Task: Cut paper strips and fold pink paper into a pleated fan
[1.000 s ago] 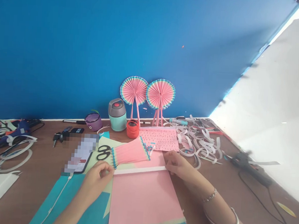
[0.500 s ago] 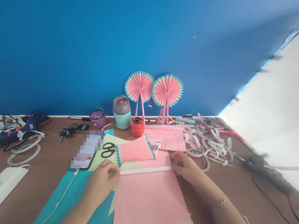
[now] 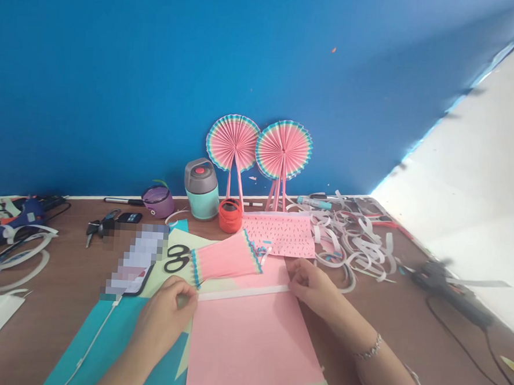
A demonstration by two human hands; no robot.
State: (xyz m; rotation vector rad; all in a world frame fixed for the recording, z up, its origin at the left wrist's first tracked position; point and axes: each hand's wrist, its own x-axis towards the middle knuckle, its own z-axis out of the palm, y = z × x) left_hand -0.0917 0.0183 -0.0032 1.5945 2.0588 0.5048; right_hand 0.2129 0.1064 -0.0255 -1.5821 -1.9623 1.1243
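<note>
A sheet of pink paper (image 3: 252, 337) with a green and blue band at its near end lies in front of me. Across its far part runs a narrow white strip of tape (image 3: 244, 293). My left hand (image 3: 176, 298) pinches the strip's left end at the paper's edge. At the other end, my right hand (image 3: 306, 280) has thumb and fingers closed on the strip. Just beyond lies a pleated pink paper piece (image 3: 227, 257) with blue edges, its left end beside black-handled scissors (image 3: 178, 258). Blue paper (image 3: 112, 340) and pale green paper (image 3: 165, 274) are partly under the pink sheet.
Two round pink paper fans (image 3: 234, 143) stand against the blue wall. Near them are a turquoise flask (image 3: 202, 198), a red container (image 3: 230, 216) and a purple cup (image 3: 158, 203). Curled white strips (image 3: 362, 251) and a glue gun (image 3: 451, 294) lie right, a phone (image 3: 142, 278) left.
The view has swung slightly, so everything sits a little farther left. Both hands keep their hold on the strip, which stays stretched across the pink paper.
</note>
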